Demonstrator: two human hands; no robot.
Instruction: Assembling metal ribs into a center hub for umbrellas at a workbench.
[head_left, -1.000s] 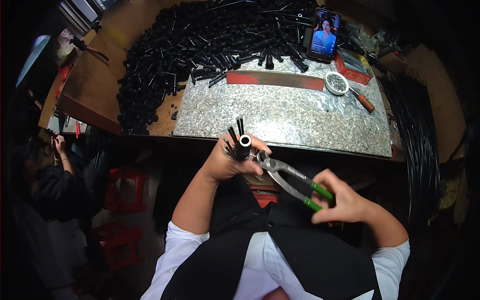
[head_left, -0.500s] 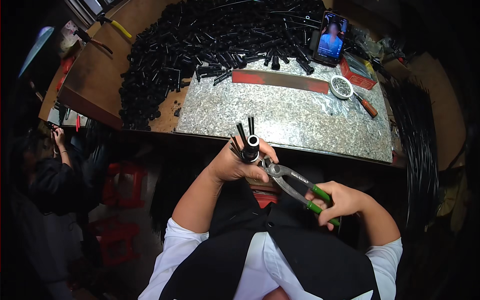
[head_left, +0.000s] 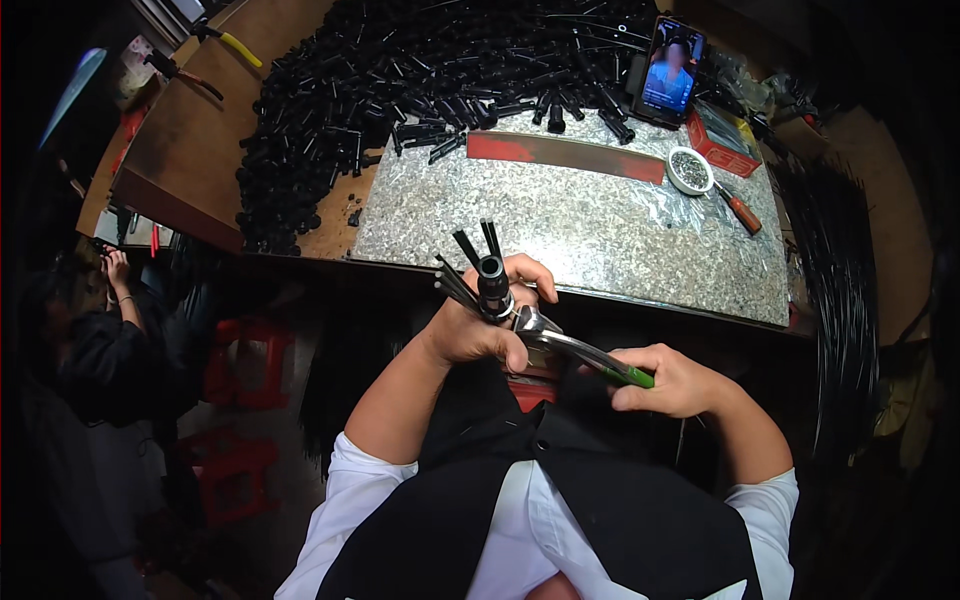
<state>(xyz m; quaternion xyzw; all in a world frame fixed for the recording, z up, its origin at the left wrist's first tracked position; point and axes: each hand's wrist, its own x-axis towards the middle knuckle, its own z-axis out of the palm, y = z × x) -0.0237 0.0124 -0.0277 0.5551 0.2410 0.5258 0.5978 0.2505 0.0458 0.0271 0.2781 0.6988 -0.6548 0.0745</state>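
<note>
My left hand (head_left: 472, 328) is closed round a black tubular part (head_left: 492, 290) that has several thin black rods (head_left: 459, 287) fanning out beside it. A pale band shows round the tube just above my fingers. My right hand (head_left: 670, 382) grips the green handles of the pincers (head_left: 580, 350). Their metal head lies against the tube at the band, by my left thumb. The pincers are turned edge-on, so how far the jaws stand apart cannot be seen.
Beyond my hands is a speckled stone slab (head_left: 430, 210) with a flat red-brown bar (head_left: 565, 157), a white bowl (head_left: 690, 172) of small metal bits and a screwdriver (head_left: 738, 210). Black parts (head_left: 400, 80) are heaped behind, near a phone (head_left: 668, 75). Another person (head_left: 110, 320) sits at left.
The pincers have rolled from face-on to edge-on, and my right hand has risen a little. The tube and rods in my left hand have shifted slightly left and tilted.
</note>
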